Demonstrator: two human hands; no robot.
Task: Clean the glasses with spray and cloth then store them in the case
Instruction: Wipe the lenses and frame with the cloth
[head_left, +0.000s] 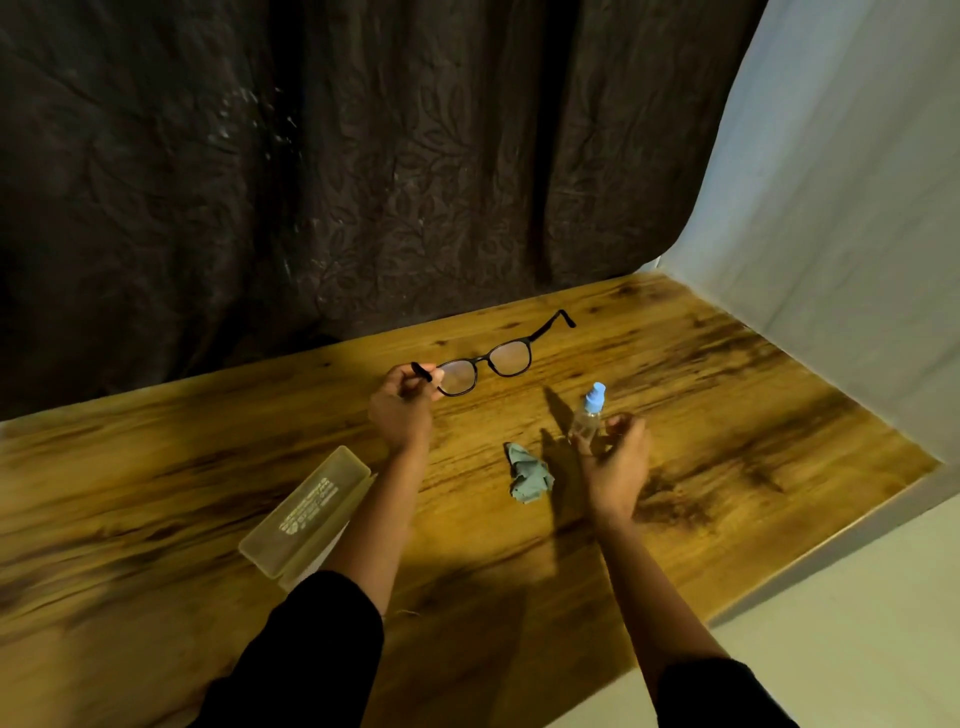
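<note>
Black-framed glasses (498, 359) hang above the wooden table (727, 395), temples unfolded. My left hand (402, 408) pinches the left temple and the edge of the left lens. My right hand (615, 449) wraps the lower part of a small clear spray bottle (589, 413) with a blue cap, upright, its base at or just above the table. A crumpled grey-green cloth (529, 474) lies on the table between my two forearms. A translucent yellowish case (306, 512) lies to the left of my left forearm; whether its lid is open I cannot tell.
A dark patterned curtain (363, 182) hangs behind the table. A white sheet (831, 234) covers the right side. The table's right edge (831, 540) runs diagonally, with pale floor beyond it.
</note>
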